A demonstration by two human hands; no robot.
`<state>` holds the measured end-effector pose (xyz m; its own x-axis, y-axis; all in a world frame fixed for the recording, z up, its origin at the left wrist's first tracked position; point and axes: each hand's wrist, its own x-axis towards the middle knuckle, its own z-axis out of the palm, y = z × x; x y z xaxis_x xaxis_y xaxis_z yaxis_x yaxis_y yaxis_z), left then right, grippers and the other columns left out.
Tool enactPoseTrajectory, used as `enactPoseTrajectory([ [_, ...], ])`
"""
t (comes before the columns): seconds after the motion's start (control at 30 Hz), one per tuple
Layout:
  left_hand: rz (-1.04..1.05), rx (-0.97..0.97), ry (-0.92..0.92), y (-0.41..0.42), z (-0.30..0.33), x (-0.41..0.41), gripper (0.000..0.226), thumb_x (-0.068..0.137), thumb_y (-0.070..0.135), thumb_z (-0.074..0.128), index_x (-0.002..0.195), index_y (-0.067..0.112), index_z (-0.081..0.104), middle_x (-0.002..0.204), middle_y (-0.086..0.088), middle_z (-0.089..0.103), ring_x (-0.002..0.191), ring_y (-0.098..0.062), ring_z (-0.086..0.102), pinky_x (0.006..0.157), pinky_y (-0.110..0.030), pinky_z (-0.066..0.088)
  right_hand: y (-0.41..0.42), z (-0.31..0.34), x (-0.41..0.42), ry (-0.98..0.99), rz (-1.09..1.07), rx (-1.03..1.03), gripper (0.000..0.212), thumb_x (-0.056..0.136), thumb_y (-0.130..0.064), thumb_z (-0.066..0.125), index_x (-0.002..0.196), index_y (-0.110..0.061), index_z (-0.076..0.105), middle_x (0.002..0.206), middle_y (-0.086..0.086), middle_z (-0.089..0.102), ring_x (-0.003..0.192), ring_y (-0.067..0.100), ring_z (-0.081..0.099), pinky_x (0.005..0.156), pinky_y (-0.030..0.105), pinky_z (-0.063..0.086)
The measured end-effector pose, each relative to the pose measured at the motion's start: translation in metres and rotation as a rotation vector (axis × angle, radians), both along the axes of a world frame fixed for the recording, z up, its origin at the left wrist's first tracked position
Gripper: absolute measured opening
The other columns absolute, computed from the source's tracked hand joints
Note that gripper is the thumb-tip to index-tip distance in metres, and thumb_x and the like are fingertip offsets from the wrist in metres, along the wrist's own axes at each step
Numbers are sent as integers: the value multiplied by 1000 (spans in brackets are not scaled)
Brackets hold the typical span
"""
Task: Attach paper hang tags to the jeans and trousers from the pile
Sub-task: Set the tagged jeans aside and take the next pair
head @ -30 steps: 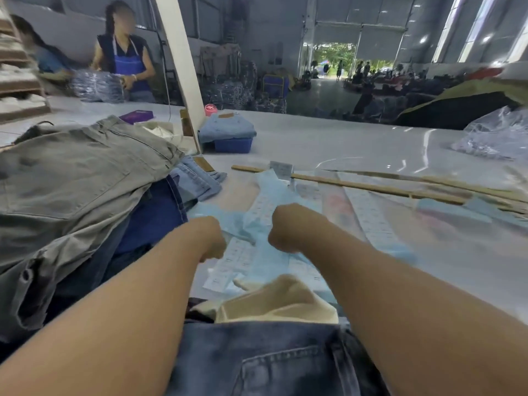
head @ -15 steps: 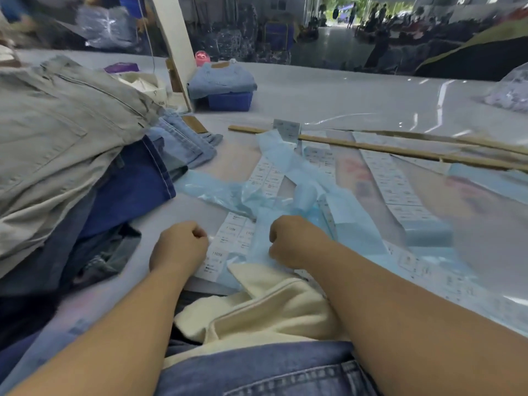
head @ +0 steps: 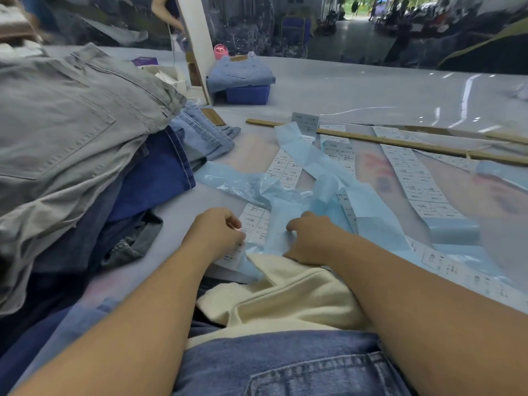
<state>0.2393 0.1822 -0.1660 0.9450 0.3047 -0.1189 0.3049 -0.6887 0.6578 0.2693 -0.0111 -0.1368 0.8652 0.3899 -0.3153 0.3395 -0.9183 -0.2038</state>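
Note:
White tag sheets [head: 283,170] on pale blue backing strips [head: 303,155] lie across the table in front of me. My left hand [head: 220,235] has its fingers curled and pinches the edge of the nearest tag sheet [head: 253,224]. Just to the right, my right hand [head: 308,238] is curled on a blue backing strip [head: 281,221] and holds it down. A cream garment [head: 285,298] lies under my wrists on top of blue jeans [head: 285,367] at the near edge. The pile of grey trousers [head: 71,124] and dark blue jeans [head: 154,172] sits at the left.
A long wooden stick [head: 400,142] lies across the sheets farther back. Folded light jeans rest on a blue box [head: 248,94] beside a white post [head: 194,38]. Light denim [head: 205,135] sticks out of the pile. Glossy table [head: 371,90] stretches behind.
The view has tilted down and both hands have drawn back toward me along the tag sheets. My left hand now pinches the nearest sheet's edge.

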Motion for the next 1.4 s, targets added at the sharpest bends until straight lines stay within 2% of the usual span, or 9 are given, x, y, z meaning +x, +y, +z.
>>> enactPoseTrajectory([
  [0.1,-147,12,29,-14,1,1,20,78,25,79,87,34,63,86,13,64,75,-2,59,56,-14,41,0,-2,0,-2,33,-5,50,89,-23,56,138,-18,47,137,7,43,126,32,42,105,37,36],
  [0.37,-251,202,116,-26,-3,1,64,71,53,82,123,25,59,113,-1,50,110,-22,51,96,-33,44,-4,-15,6,19,-105,-31,58,84,-36,65,131,-15,39,131,11,40,125,33,35,94,41,38],
  [0.53,-312,168,134,-36,4,-1,38,62,51,68,85,22,60,86,5,53,89,-25,53,69,-33,43,0,-13,5,-26,-44,15,42,82,-40,68,112,-17,52,119,7,55,114,30,48,92,39,45],
  [0.63,-255,33,125,-38,0,1,35,73,31,82,99,20,61,91,9,59,93,-17,59,83,-28,49,2,-11,5,-44,-48,69,35,79,-36,70,102,-18,52,113,6,60,107,28,55,88,36,48],
  [0.83,-109,40,100,-36,-3,5,27,80,27,78,96,26,57,97,5,65,102,-21,63,97,-39,49,5,-11,5,45,-24,243,61,86,-20,65,143,-24,43,145,2,49,132,24,46,108,34,39],
  [0.97,-45,136,85,-33,1,3,13,85,21,62,74,26,55,99,-3,68,97,-26,62,90,-39,52,6,-9,4,77,-10,338,69,86,-13,64,148,-29,38,152,-3,42,137,19,41,113,32,33],
  [1.13,64,146,21,-24,2,3,9,86,18,54,78,22,52,86,-1,58,77,-22,56,64,-31,44,6,-5,4,47,-68,342,54,86,-13,60,138,-23,51,139,2,53,127,22,49,105,32,40],
  [1.27,135,177,-27,-23,6,1,17,86,27,62,93,22,46,82,8,48,83,-22,53,70,-32,41,-9,9,6,-138,-221,236,12,80,-9,50,85,-14,60,92,6,60,86,27,59,72,32,49],
  [1.4,108,151,-184,-33,16,-1,27,87,33,65,102,24,44,88,5,52,85,-23,53,71,-34,43,-46,21,14,-311,-451,316,15,81,-17,54,95,-14,59,98,9,60,89,28,56,73,31,43],
])
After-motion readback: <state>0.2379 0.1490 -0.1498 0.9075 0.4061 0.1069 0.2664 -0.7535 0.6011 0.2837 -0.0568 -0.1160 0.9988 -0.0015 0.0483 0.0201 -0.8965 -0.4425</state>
